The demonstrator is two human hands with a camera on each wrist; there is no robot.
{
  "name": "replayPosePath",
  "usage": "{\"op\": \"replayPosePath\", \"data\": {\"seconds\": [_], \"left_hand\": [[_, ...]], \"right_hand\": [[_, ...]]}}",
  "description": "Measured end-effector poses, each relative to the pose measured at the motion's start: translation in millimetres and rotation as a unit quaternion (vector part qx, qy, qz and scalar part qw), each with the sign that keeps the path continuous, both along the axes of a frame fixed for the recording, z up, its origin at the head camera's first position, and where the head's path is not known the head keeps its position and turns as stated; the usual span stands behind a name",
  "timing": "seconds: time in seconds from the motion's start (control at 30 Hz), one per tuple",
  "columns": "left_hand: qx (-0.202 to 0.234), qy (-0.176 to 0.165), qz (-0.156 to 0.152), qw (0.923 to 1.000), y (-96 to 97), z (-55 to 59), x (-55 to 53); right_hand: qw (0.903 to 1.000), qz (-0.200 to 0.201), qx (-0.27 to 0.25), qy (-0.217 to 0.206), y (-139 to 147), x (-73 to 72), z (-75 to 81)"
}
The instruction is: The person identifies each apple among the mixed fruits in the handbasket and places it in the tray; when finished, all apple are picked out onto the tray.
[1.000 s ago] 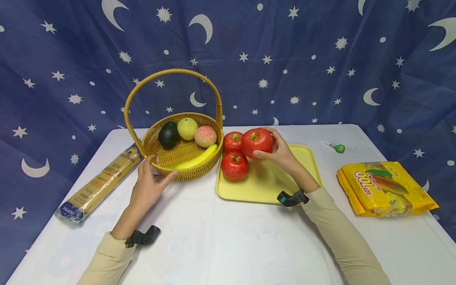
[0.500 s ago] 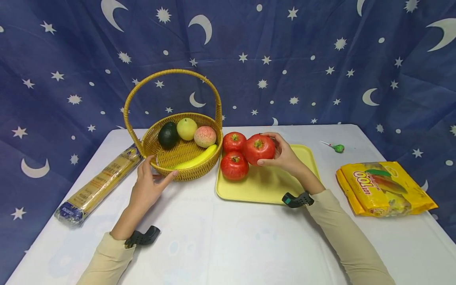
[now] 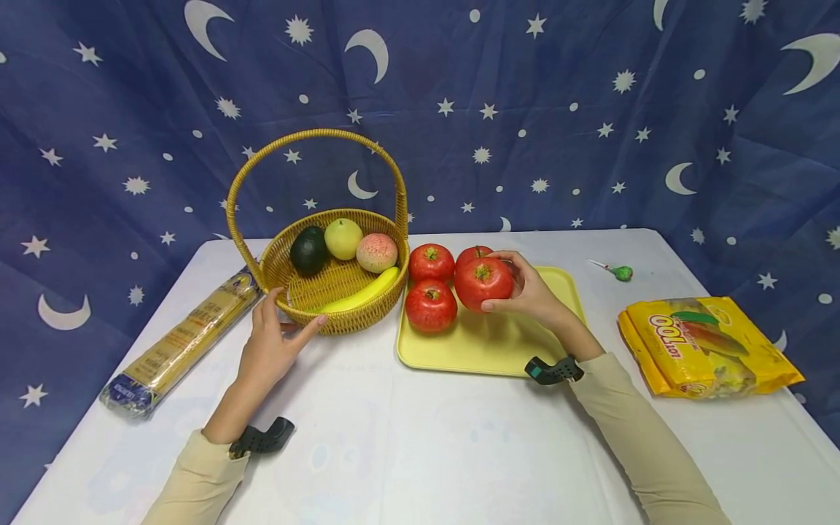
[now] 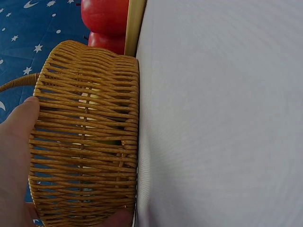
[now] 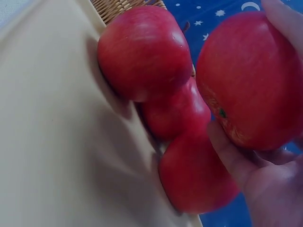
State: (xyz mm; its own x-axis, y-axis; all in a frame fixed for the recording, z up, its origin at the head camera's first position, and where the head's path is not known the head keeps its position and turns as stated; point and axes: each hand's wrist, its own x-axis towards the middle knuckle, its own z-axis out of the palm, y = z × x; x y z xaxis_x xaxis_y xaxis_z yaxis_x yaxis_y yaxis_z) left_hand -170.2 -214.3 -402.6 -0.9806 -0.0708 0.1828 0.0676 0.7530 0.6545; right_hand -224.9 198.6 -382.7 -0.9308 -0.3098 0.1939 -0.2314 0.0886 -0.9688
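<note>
My right hand grips a red apple between thumb and fingers. In the right wrist view the held apple is raised off the yellow tray, its underside showing. Three other red apples stand on the tray: one front left, one back left, and one partly hidden behind the held apple. My left hand holds the near left side of a wicker basket, a fingertip at its rim. Inside it lie an avocado, a pale green round fruit, a peach and a banana.
A long pack of noodles lies left of the basket. To the right of the tray are a green lollipop and a yellow bag with a mango picture. The basket's tall handle arches up before a starry blue cloth.
My right hand has moved slightly right and nearer with its apple, uncovering part of the apple behind. The left hand has stayed at the basket.
</note>
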Motion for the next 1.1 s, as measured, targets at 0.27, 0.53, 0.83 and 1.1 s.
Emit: {"op": "replayPosePath", "data": {"seconds": [0.27, 0.53, 0.83, 1.1], "left_hand": [[-0.003, -0.003, 0.000, 1.0000, -1.0, 0.3, 1.7], [-0.001, -0.001, -0.001, 1.0000, -0.9, 0.2, 1.6], [-0.003, 0.004, -0.004, 1.0000, -2.1, 1.4, 1.4], [-0.001, 0.001, -0.006, 1.0000, -1.4, 0.5, 0.8]], "right_hand": [[0.9998, 0.001, 0.015, -0.010, 2, -0.7, -5.3], [0.9989, 0.024, 0.038, -0.015, 5, 0.8, -5.9], [0.9955, 0.060, 0.066, -0.034, 8, 0.2, -5.7], [0.9934, 0.052, 0.099, -0.029, 14, -0.8, -10.8]]}}
